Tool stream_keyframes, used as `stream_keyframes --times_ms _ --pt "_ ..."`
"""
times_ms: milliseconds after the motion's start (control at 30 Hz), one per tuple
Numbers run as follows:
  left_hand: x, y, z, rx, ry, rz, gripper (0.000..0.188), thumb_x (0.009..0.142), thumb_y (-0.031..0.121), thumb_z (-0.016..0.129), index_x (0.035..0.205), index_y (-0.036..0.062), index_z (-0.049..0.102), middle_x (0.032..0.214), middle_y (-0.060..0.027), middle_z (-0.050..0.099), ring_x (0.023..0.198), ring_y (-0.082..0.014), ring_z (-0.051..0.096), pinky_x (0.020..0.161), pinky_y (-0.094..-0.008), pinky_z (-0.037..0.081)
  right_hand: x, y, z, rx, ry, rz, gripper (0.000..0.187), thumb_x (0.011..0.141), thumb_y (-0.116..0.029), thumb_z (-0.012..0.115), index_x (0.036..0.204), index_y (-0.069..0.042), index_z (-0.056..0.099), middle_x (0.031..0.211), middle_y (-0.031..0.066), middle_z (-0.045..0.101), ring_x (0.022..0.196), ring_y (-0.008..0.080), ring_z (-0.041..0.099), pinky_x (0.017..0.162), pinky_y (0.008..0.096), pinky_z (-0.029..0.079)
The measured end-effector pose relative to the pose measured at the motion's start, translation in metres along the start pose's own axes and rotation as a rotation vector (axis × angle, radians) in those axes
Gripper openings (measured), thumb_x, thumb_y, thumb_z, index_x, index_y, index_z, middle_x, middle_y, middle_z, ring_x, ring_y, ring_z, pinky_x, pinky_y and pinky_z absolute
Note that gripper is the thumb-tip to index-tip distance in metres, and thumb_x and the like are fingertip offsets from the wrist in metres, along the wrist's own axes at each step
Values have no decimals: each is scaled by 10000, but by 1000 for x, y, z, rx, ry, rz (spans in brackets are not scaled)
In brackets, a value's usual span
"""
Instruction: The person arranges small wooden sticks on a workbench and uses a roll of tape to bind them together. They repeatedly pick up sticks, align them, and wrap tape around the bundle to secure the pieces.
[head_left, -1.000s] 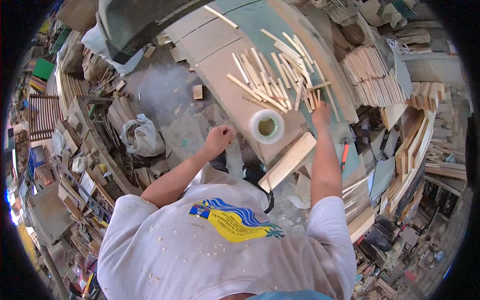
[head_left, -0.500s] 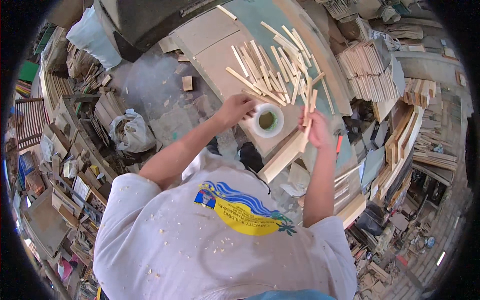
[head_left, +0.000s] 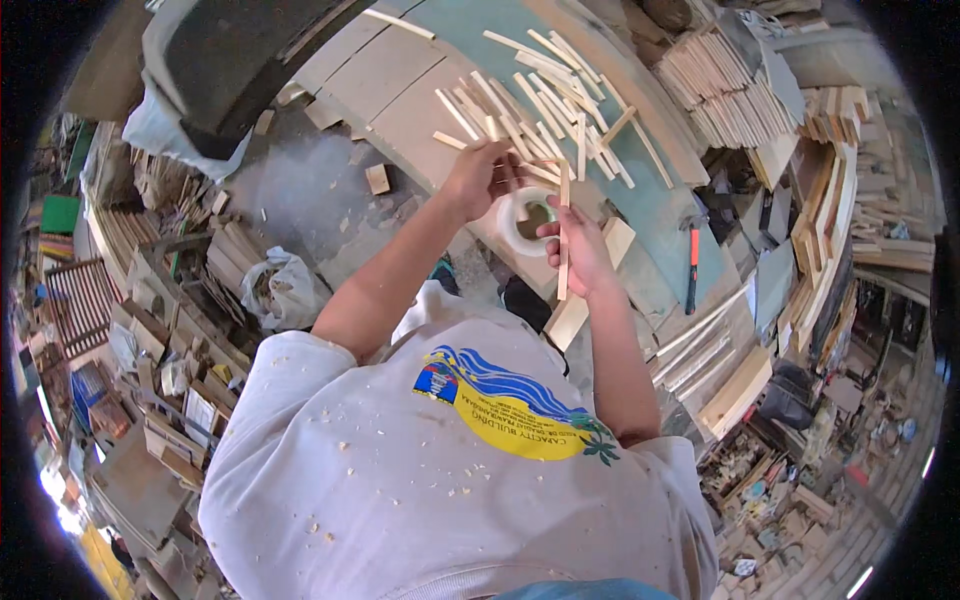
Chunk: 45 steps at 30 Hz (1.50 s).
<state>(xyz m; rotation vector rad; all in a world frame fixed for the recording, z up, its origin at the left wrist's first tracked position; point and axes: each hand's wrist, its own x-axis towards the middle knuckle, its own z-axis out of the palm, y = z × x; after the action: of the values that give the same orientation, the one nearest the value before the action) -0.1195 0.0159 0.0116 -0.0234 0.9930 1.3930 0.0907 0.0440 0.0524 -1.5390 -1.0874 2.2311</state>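
Observation:
My right hand (head_left: 580,247) grips a thin pale wooden strip (head_left: 564,230) that points away from me. Beneath it, a wide roll of clear tape (head_left: 513,228) sits on the board, its hole partly covered by my fingers. My left hand (head_left: 483,178) is just left of the roll's far side, at the near edge of a pile of strips (head_left: 555,105). Its fingers are curled at a strip (head_left: 542,161) whose right end meets the top of the one in my right hand. Part of that strip is hidden by the left fingers.
A hammer (head_left: 693,262) with an orange and black handle lies on the right of the worktable. A wider plank (head_left: 610,250) rests under my right wrist. Stacked boards (head_left: 705,85) stand at far right, and a dark bulky object (head_left: 225,75) juts in at far left.
My left hand has moved from beside the tape roll to the strips. My right hand has shifted left over the roll with its strip. The hammer has come into fuller view.

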Motion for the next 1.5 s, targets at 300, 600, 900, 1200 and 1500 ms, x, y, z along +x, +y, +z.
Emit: stream_keyframes --times_ms 300,600,900,1200,1500 --pt "15 -69 -9 241 -54 -44 298 1058 304 510 1023 14 567 907 -103 617 736 -194 630 652 -340 564 50 -16 -17 -842 -92 -382 274 970 -229 630 1096 -1 714 930 90 720 882 188 676 792 329 529" --pt "-20 -42 -26 34 264 -87 229 1015 258 560 1104 49 531 918 -109 614 776 -225 641 635 -366 548 267 -54 -153 -1141 940 -525 352 887 -289 667 1063 15 648 1017 229 709 1006 373 689 861 485 529" --pt "-29 -47 -46 -17 265 -36 185 984 219 599 1063 69 523 907 -98 611 771 -215 647 667 -365 564 268 -61 -139 -1371 634 -798 263 945 -205 552 1144 -65 653 1111 192 696 1004 389 678 866 493 539" --pt "-34 -54 -54 -32 273 -12 185 980 213 607 1067 64 539 919 -100 603 804 -234 655 701 -378 575 221 -87 -163 -1258 478 -531 384 932 -232 543 1233 -5 467 1121 313 640 1048 495 620 909 584 484" --pt "-31 -58 -52 -17 274 -65 191 985 216 595 1069 58 527 916 -98 588 796 -230 648 680 -380 571 173 -29 -193 -1369 489 -568 349 872 -231 647 1109 17 578 1097 287 643 1005 509 612 883 567 494"
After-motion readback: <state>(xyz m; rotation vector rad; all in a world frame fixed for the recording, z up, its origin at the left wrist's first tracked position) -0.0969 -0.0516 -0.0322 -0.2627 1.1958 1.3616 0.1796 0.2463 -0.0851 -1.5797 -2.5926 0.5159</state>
